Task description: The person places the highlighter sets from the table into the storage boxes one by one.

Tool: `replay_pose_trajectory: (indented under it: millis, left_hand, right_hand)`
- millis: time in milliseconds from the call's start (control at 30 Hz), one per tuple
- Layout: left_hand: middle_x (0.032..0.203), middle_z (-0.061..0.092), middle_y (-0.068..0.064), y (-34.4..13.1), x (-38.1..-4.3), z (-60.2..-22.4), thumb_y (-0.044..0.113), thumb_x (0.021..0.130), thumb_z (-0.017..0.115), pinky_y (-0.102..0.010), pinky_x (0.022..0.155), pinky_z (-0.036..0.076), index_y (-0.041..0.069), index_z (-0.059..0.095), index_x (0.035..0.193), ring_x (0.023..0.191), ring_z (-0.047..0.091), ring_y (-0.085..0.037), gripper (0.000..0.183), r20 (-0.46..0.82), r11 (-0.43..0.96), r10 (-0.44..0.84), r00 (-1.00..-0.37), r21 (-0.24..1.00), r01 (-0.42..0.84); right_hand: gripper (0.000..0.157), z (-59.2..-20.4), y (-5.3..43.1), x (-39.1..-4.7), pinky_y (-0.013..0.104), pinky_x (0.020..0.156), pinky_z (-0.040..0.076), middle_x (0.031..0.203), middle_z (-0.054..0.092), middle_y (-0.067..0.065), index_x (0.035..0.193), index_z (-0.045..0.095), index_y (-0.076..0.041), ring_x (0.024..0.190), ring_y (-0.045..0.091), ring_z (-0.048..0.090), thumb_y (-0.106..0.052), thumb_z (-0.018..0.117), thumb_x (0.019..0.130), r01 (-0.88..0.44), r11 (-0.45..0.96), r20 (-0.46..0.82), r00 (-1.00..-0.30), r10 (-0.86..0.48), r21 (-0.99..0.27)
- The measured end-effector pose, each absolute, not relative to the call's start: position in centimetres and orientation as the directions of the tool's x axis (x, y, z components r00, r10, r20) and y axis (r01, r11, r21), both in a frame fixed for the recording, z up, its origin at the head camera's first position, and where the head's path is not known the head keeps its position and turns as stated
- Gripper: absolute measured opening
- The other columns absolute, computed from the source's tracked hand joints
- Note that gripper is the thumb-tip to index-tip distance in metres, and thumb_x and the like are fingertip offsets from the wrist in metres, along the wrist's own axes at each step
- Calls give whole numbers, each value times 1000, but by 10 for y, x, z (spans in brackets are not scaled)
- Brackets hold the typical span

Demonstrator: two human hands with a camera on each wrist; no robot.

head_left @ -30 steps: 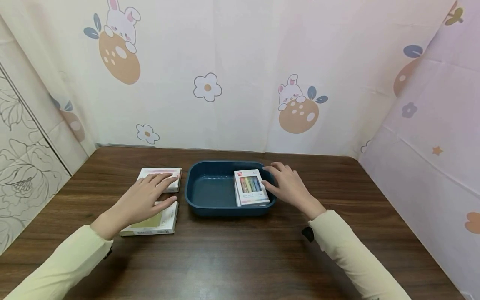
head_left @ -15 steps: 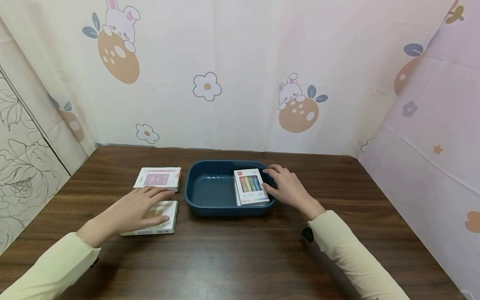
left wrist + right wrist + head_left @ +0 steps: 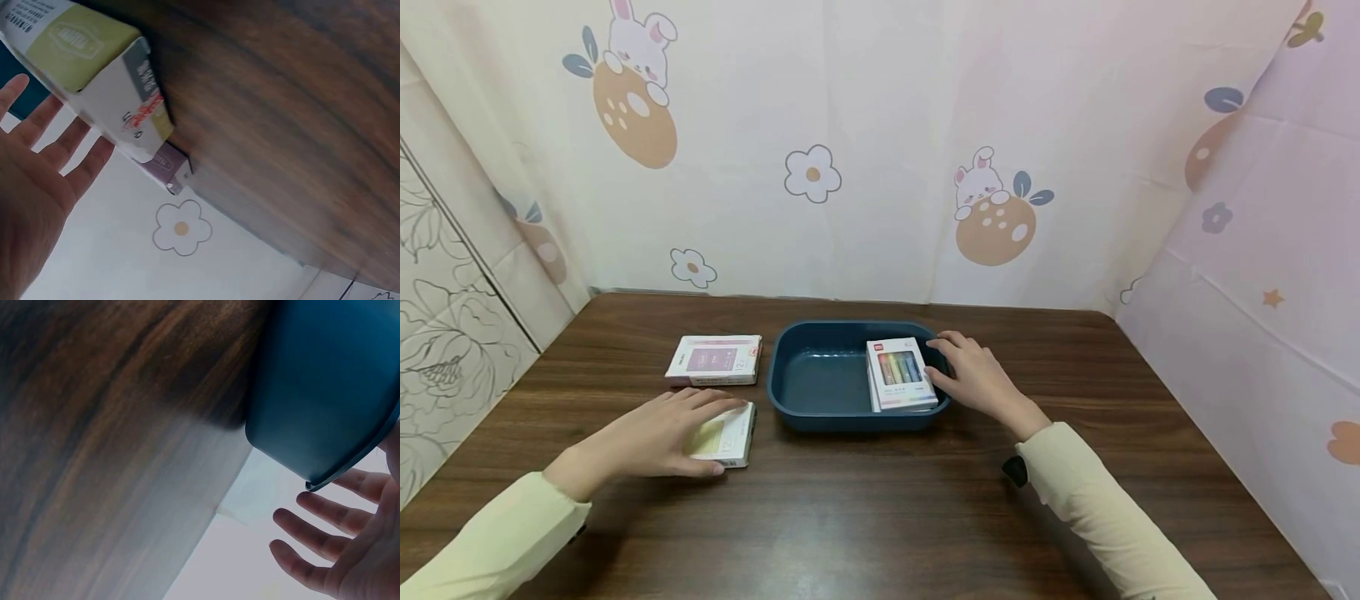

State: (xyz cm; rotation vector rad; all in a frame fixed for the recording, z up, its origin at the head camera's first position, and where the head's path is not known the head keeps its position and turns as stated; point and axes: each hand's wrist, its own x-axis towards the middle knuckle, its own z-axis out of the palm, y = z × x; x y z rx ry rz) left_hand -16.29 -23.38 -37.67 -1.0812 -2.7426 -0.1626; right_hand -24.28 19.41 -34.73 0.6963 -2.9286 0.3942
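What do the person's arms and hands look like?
The left hand and right hand are bare, with no gloves or rings showing. Both sleeves are long and pale yellow. A small black thing peeks out by each cuff; too little shows to say what.

You work with a dark teal-blue tray [image 3: 827,383]. The top box [image 3: 901,373] in it is white, with a red logo and a rainbow-striped window. On your left, the near box [image 3: 726,435] is white and yellow-green; the far box [image 3: 713,359] is white and purple. Your sleeves [image 3: 1101,500] are pale yellow. The tabletop [image 3: 850,517] is dark brown, wood-grained. The cream curtain [image 3: 887,100] carries white rabbits, tan fruit, blue-grey leaves and outlined flowers.
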Motion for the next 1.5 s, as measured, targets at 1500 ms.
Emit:
replay_pose_trajectory:
  millis: [1500]
  left_hand:
    - [110, 56, 3, -233, -169, -358, 55, 69, 70, -38, 76, 49, 19, 50, 130, 92, 58, -17, 74, 196, 740, 661, -725, -5, 673]
  right_hand:
    - [46, -349, 195, -243, 54, 86, 42, 133, 46, 15, 128, 52, -8, 112, 34, 50, -33, 57, 89, -469, 854, 179, -881, -437, -224]
